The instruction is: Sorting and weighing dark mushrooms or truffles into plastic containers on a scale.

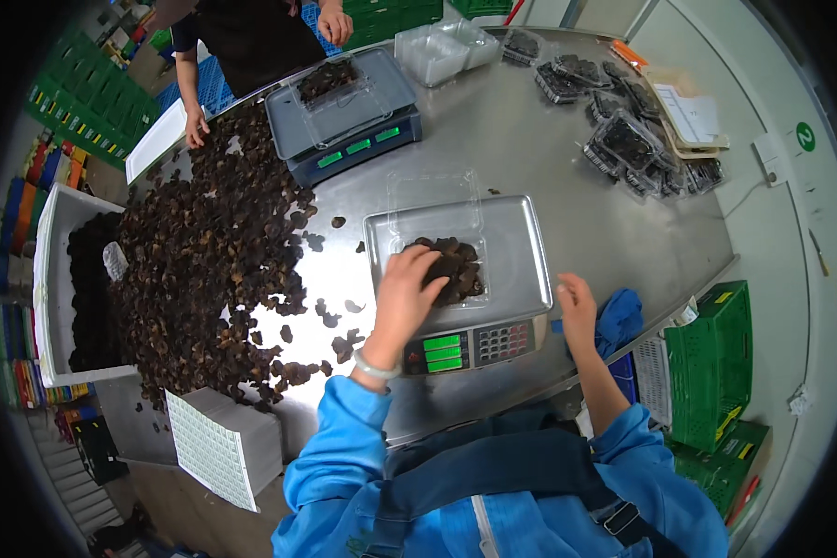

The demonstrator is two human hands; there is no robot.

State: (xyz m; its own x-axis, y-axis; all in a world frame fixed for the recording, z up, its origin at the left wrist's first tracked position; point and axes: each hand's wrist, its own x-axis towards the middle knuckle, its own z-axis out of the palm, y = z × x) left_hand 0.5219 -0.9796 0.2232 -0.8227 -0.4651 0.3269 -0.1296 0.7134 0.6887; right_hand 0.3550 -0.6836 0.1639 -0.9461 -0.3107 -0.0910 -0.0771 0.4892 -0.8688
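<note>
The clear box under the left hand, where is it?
Near the centre of the head view, the clear box sits on the nearer scale's metal tray, the left hand over its dark pieces, the right hand apart to its right.

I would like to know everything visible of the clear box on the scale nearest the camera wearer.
The clear box looks like thin, shiny plastic. Its lid lies open on the far side, reaching past the edge of the metal pan underneath. The base sits on this pan, holding dark, crinkled pieces. The left hand covers its left side; whether the fingers touch the plastic is unclear.
</note>
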